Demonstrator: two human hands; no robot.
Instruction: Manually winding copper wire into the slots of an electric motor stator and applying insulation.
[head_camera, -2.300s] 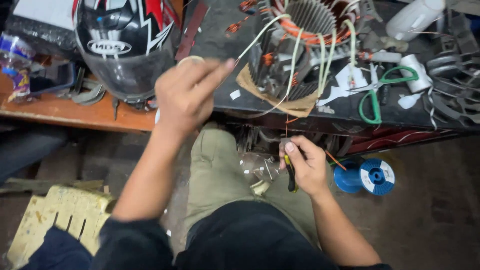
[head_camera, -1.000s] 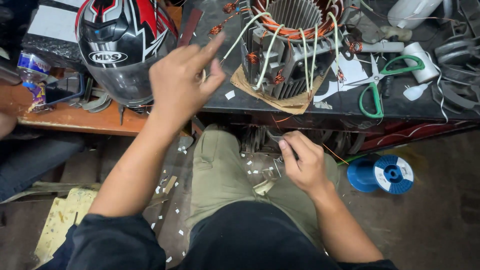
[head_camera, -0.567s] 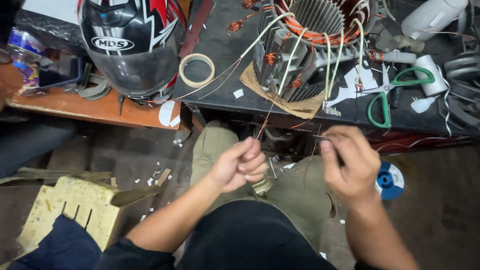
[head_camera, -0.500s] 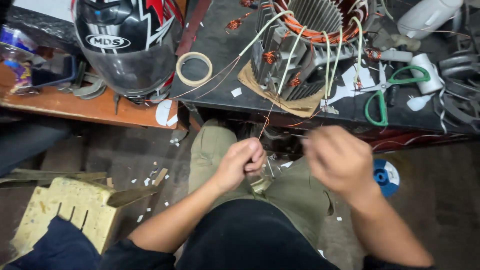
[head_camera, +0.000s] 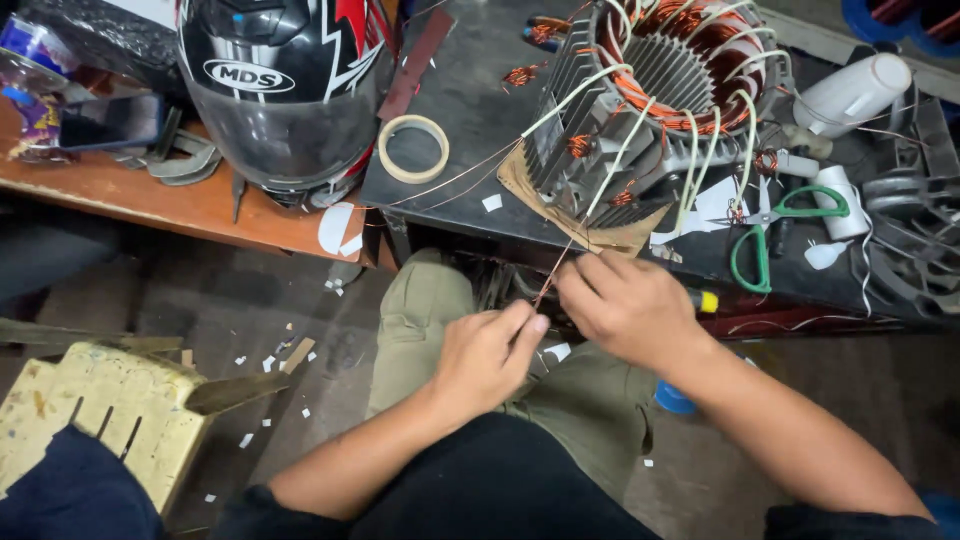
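The motor stator was grey metal, wound with copper-orange coils and threaded with cream sleeves. The wire pinched between the hands looked reddish copper, though it was thin and hard to read. The helmet was glossy black with red and white flashes and a dark visor. The scissors had green handles. The tape ring was pale beige. The trousers were olive green, and the foam block was dirty yellow.
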